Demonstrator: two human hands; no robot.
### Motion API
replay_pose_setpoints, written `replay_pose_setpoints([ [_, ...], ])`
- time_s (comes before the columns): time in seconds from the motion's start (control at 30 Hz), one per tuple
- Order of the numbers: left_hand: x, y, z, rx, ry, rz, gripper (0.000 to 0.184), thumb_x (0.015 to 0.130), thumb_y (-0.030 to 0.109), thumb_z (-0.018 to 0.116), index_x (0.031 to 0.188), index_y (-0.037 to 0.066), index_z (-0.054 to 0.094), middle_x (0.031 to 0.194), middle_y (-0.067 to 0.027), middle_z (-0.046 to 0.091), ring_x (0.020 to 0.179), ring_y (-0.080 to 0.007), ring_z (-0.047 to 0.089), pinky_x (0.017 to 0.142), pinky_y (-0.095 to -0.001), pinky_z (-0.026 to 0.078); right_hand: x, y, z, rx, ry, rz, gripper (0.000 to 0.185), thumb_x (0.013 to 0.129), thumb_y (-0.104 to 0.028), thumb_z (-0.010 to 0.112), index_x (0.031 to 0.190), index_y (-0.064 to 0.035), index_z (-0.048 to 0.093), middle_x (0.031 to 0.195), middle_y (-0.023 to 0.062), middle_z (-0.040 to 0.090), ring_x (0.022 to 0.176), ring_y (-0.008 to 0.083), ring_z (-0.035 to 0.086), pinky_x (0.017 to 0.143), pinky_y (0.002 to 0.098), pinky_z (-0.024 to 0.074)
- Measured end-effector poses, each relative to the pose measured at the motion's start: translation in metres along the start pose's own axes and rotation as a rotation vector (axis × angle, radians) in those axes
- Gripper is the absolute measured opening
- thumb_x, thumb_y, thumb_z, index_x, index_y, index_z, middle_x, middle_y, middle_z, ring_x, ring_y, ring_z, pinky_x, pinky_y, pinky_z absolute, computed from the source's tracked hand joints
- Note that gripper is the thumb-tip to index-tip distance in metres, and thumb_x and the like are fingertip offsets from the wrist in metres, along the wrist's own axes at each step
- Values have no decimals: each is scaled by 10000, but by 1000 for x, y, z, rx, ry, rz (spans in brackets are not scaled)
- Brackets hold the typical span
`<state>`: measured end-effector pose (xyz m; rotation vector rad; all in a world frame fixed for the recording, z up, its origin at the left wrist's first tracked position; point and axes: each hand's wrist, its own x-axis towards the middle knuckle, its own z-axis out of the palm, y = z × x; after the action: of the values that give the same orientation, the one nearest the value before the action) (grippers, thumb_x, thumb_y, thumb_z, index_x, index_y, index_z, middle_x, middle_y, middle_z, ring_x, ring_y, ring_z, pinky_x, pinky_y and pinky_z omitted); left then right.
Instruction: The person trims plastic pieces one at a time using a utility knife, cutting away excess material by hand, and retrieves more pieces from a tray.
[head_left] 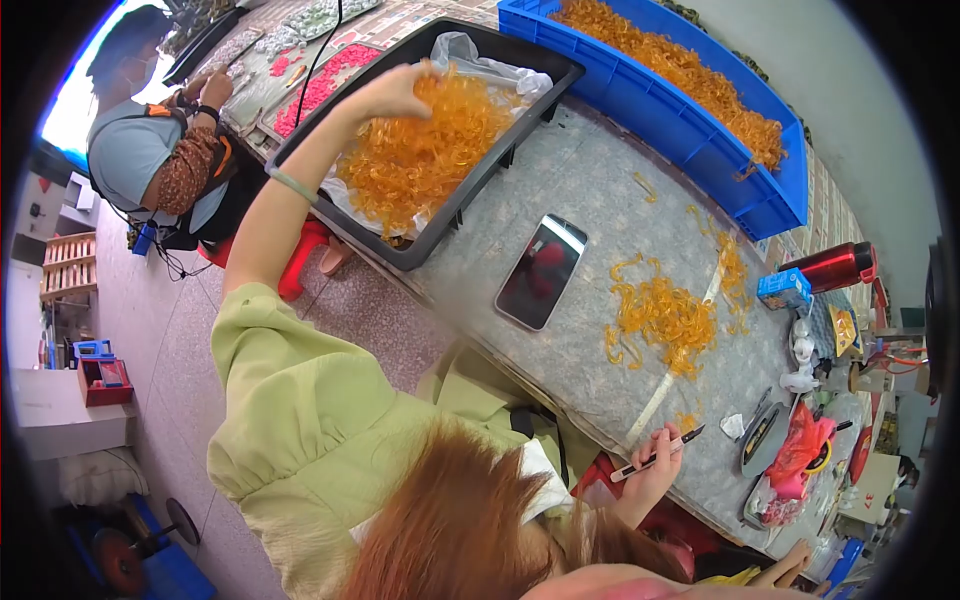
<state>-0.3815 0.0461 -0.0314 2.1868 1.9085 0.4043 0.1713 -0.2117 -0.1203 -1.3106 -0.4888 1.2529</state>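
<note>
— Left hand (392,95) first. Whereabouts?
— Upper left of centre in the frame, over a black tray (450,205), right at the heap of curled orange pieces (430,160) inside.
— Clenched or spread?
— Fairly wide, with thumb well parted from fingers and with orange curls close against the tips. Touching the top of the heap, by the look of it. As for anything pinched there, cannot tell; too tangled around the fingertips.
— And the right hand (655,478)?
— Lower right of centre, by the near edge of the grey table (590,180). Closed pen-fashion around a slim knife (630,470), with its dark tip toward the right of the frame.
— More orange elsewhere?
— Yes: in a loose pile (665,318) right of centre, well apart from the tray, and in a long blue crate (660,120) at upper right.
— Between tray and pile?
— A phone (540,290), flat on the table near mid-frame.
— Farther right?
— A red bottle (835,265), just beside a small blue carton (785,290).
— Upper left?
— A co-worker (150,150) in a light blue top, near a spread of pink pieces (340,80).
</note>
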Motion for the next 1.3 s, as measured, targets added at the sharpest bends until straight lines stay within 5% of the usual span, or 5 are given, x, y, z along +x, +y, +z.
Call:
replay_pose_setpoints([
  [0.2, 75, -17, -7, -56, 86, -79, 769, 666, 326, 746, 1332, 151, 404, 1263, -198, 479, 1148, -300, 481, 834, -357, 469, -1, -1, 11, -7, 13, 13, 178, 904, -124, 533, 1068, -59, 512, 809, 11, 516, 497, 62, 402, 388, 196, 294],
  [0.37, 81, -5, -22, -76, -171, -347, 748, 746, 412, 683, 1390, 310, 317, 1369, -165, 390, 1215, -387, 409, 867, -691, 352, -8, -7, 10, -10, 44, -24, 199, 899, -107, 531, 1089, -55, 501, 808, 17, 511, 494, 57, 402, 383, 190, 294],
  [0.47, 67, 16, -43, 85, -195, -359, 697, 775, 363, 665, 1384, 232, 353, 1321, -176, 449, 1211, -328, 435, 915, -548, 412, -8, -7, 6, -9, 84, -35, 240, 890, -91, 534, 1122, -51, 485, 796, 20, 503, 488, 52, 396, 379, 186, 292],
  [0.53, 78, 1, -59, 55, -195, -168, 476, 890, 237, 507, 1317, 41, 430, 1285, -146, 494, 1173, -178, 471, 943, -226, 393, -7, -11, 6, -36, 88, -43, 268, 891, -100, 542, 1150, -63, 481, 796, 6, 506, 502, 47, 395, 387, 184, 290],
  [1.3, -78, 249, -123, -328, 523, 846, 373, 883, 256, 501, 1186, 38, 487, 1160, -91, 520, 1103, -206, 479, 912, -307, 391, -36, -6, 1, 12, 91, 86, 223, 849, -101, 600, 1044, -23, 525, 689, -16, 490, 466, 42, 388, 397, 189, 285],
])
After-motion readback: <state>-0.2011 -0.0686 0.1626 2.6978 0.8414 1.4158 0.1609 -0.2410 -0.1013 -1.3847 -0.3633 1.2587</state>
